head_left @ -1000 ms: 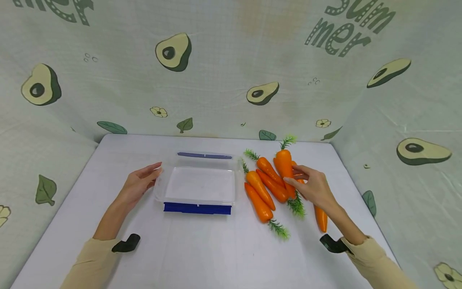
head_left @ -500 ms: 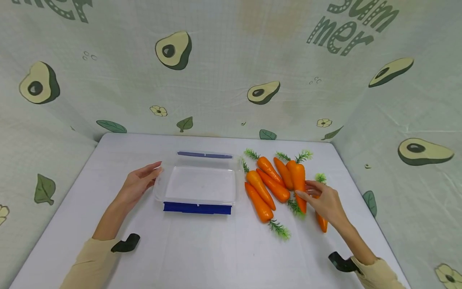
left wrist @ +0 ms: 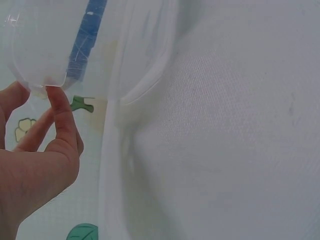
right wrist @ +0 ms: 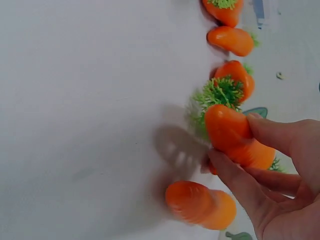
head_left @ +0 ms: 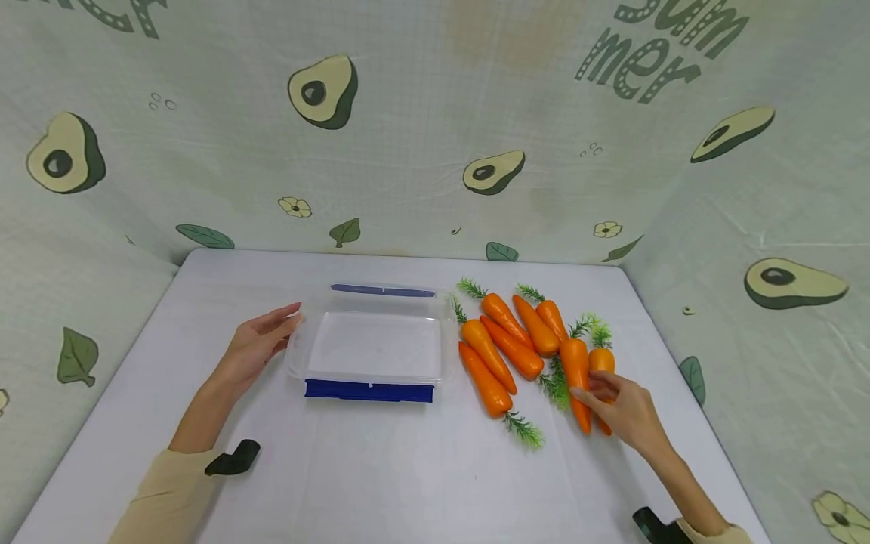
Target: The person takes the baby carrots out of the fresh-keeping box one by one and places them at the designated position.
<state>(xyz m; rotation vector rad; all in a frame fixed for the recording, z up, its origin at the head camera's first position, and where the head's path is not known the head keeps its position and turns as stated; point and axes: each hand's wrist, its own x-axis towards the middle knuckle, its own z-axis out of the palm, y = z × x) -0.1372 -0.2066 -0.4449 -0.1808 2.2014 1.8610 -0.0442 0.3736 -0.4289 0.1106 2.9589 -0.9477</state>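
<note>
My right hand point(head_left: 627, 408) pinches an orange toy carrot point(head_left: 575, 370) between thumb and fingers, its green top pointing away from me. In the right wrist view, the held carrot point(right wrist: 227, 127) hangs over the white table, casting a shadow. Another carrot point(head_left: 603, 360) lies just right of it, partly hidden by the fingers. At the left, my left hand point(head_left: 261, 344) holds the side of a clear plastic container point(head_left: 296, 369) with blue clip flaps point(head_left: 370, 391). The left wrist view has the thumb and fingertips at the container's clear edge point(left wrist: 37, 87). Nothing lies inside the container.
Several carrots point(head_left: 513, 350) with green tops lie in a loose group right of the container, on the white table point(head_left: 408, 476). Behind the table's back edge hangs a pale cloth point(head_left: 401, 166) printed with avocados and leaves, which also covers both sides.
My right hand has moved right and toward me with the carrot, away from the group to beside the rightmost carrot. The left hand and container stay in place.
</note>
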